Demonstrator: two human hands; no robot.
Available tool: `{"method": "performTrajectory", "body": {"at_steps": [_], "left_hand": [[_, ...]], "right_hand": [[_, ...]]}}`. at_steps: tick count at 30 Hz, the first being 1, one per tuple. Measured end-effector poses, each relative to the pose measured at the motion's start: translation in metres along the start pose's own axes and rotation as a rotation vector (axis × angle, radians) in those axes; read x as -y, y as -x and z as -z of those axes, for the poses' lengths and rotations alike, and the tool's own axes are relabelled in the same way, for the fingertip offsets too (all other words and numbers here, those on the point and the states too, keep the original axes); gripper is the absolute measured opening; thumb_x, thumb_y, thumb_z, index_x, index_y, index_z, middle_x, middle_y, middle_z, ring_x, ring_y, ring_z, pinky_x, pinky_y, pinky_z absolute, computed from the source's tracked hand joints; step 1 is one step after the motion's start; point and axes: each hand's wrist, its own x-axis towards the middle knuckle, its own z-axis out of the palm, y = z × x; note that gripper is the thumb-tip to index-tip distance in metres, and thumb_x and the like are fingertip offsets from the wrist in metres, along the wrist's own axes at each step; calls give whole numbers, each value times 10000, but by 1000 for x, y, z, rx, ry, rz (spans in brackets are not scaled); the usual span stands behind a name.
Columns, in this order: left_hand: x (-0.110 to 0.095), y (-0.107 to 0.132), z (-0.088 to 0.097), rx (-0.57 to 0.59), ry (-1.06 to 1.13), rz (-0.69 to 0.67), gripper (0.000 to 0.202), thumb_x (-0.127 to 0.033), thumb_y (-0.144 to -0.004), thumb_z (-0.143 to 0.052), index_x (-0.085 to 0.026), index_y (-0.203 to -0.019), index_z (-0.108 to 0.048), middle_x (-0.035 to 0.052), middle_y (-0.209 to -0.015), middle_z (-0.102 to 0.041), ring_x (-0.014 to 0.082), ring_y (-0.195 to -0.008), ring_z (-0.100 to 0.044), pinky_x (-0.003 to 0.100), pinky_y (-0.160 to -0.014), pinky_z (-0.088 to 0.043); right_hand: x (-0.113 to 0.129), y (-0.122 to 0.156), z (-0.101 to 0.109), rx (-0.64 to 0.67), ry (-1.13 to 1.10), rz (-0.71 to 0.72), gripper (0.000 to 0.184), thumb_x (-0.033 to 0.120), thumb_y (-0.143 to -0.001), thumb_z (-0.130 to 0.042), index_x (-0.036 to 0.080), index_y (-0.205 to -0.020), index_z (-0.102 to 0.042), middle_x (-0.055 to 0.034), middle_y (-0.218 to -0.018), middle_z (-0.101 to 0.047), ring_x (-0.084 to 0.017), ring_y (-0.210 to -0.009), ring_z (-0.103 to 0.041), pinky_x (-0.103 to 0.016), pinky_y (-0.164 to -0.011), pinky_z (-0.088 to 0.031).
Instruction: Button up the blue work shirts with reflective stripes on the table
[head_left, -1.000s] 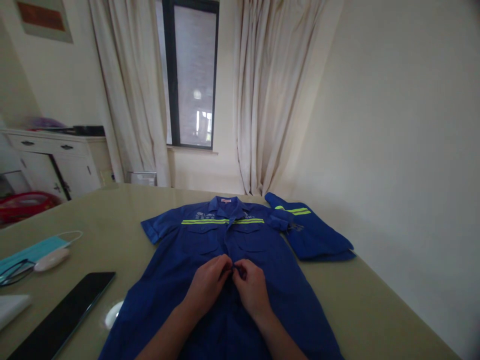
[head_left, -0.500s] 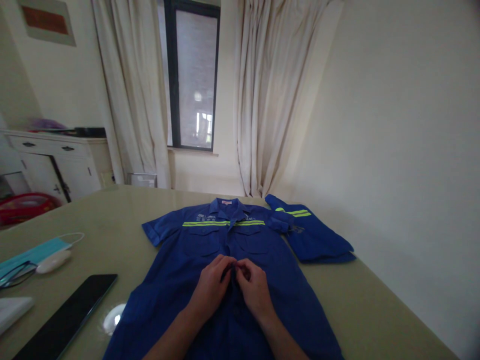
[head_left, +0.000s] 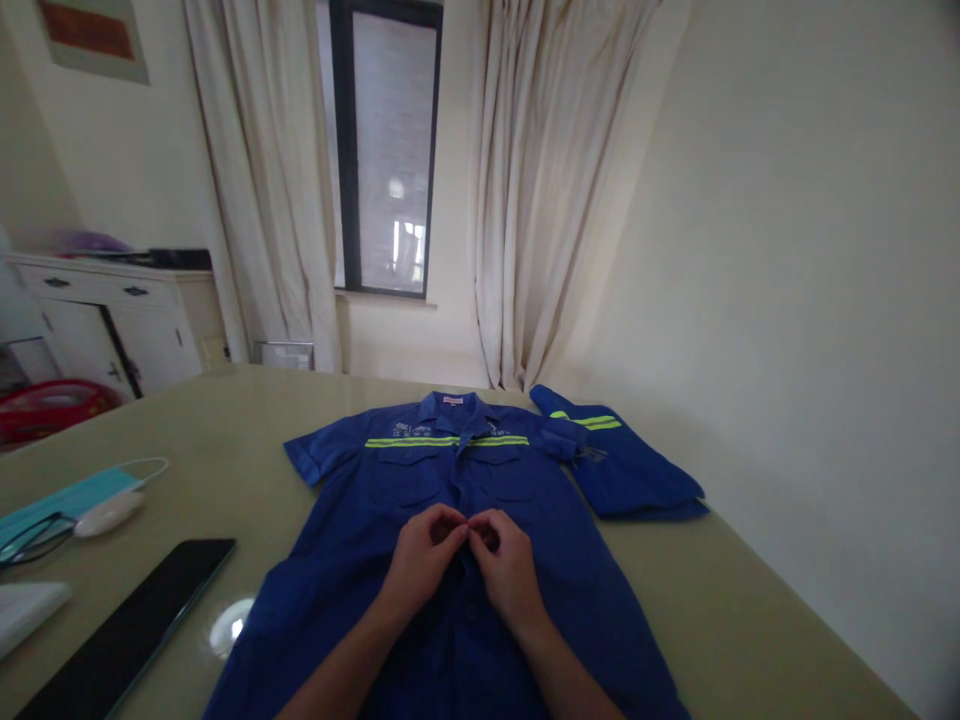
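A dark blue short-sleeved work shirt (head_left: 405, 485) lies spread face up on the table, its collar at the far end and a yellow-green stripe across the chest. Over its front placket, my left hand (head_left: 426, 550) and my right hand (head_left: 506, 560) meet with their fingertips together. Both are closed in a pinch on the shirt's front edge, just below the chest pockets. What sits right between the fingertips is hidden. A button (head_left: 470, 612) shows on the placket below my hands.
A folded blue garment (head_left: 637, 470) lies right of the shirt, by the wall. On the left of the table (head_left: 247, 430) are a black phone-like slab (head_left: 135, 630), a blue face mask (head_left: 75, 505), a white mouse-shaped object (head_left: 110, 513) and a white box (head_left: 30, 612).
My fingertips have drawn closer together at the placket, and the fabric pinched up between them shows less. The shirt stays in place; the view has shifted slightly.
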Motion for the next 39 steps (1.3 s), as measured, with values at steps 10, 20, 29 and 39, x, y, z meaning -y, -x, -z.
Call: {"method": "performTrajectory", "body": {"at_steps": [10,20,29,39], "left_hand": [[5,-2,-5,-36,89,63,182,-340,-777,-634,-185,-838,-707,40,-830,-753,220,-808,-707,315,-763,-524],[-5,7,-10,44,-331,-186,293,-81,-848,-493,-236,-1034,-659,41,-1041,-659,185,-939,-655,295,-846,-508],[-10,10,-2,96,-718,-243,220,-173,-997,-463,-249,-1009,-668,28,-1011,-647,170,-919,-661,257,-810,-496],[10,2,22,-218,-950,-131,401,-301,-1013,-400,-216,-1348,-604,124,-1395,-624,297,-1289,-553,492,-1111,-382]], "right_hand": [[4,3,1,-29,11,-53,149,303,-856,-615,198,-823,-714,-37,-777,-690,-192,-698,-638,-276,-665,-469],[-9,-2,-2,-51,-132,-164,170,347,-791,-638,187,-819,-689,-41,-772,-686,-190,-697,-603,-273,-636,-452],[-12,-6,1,24,-202,-237,282,444,-785,-685,166,-791,-730,-29,-674,-676,-164,-588,-569,-250,-528,-409],[-26,-6,23,-144,529,-53,499,272,-905,-495,149,-1370,-630,-160,-1421,-604,-313,-1340,-532,-455,-1135,-386]]}}
